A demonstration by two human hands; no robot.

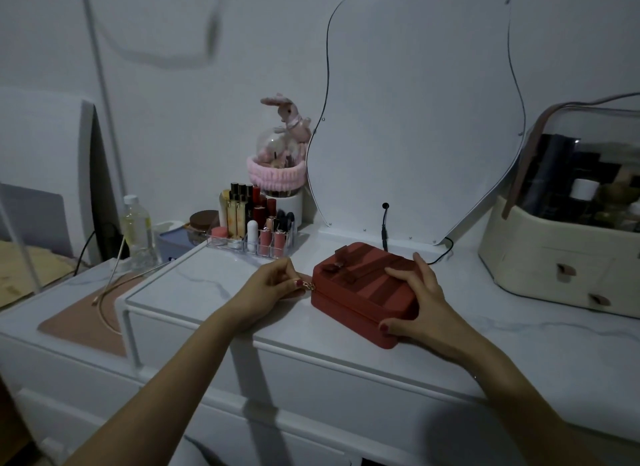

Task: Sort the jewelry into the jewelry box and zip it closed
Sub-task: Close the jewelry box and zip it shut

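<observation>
Head view: closed red jewelry box, left hand pinching zipper pull.

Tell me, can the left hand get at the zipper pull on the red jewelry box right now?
Yes, it looks so: the left hand already pinches the gold zipper pull at the red jewelry box's left corner, with nothing in between.

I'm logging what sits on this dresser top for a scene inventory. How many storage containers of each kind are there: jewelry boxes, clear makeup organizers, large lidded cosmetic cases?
Red jewelry box, lid down, left hand pinching the zipper pull, right hand steadying it: 1
Clear makeup organizer holding lipsticks: 1
Cream cosmetic case with a clear lid: 1
Total: 3
</observation>
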